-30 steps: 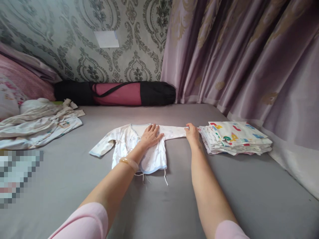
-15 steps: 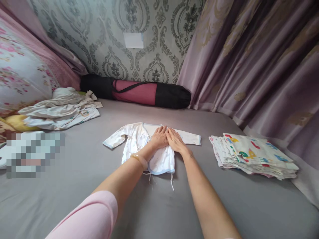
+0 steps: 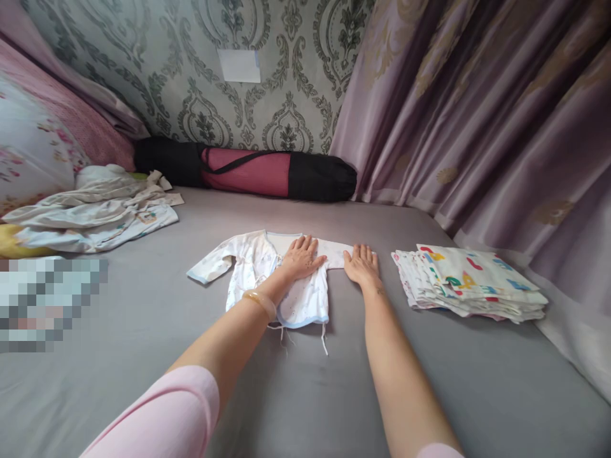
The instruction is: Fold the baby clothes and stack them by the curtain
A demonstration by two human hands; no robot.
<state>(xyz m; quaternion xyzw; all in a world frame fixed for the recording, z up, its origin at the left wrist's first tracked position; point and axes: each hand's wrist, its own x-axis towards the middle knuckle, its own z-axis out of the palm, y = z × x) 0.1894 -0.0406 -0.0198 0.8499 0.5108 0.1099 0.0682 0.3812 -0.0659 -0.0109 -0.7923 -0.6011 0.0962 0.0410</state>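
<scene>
A small white baby shirt [image 3: 305, 302] with light blue edging and tie strings lies spread on the grey sheet [image 3: 305, 394]. My left hand [image 3: 301, 257] rests flat on the upper chest of the shirt, fingers stretched out. Over the end of the sleeve on the right lies my right hand [image 3: 361, 264], palm down with the fingers extended, hiding most of that cuff. The other sleeve [image 3: 210, 264] reaches out to the left, untouched, its blue cuff showing.
On the right sits a stack of folded cloths [image 3: 482, 280] with a colourful print. Rumpled clothes [image 3: 105, 210] lie at the left, behind a blurred-out item [image 3: 48, 305]. A black and red long bag [image 3: 248, 172] lies along the wall, beside a purple curtain [image 3: 405, 114].
My right hand has slid right, from beside my left hand at the chest to the sleeve's end. My left hand stays on the chest. The view has shifted slightly.
</scene>
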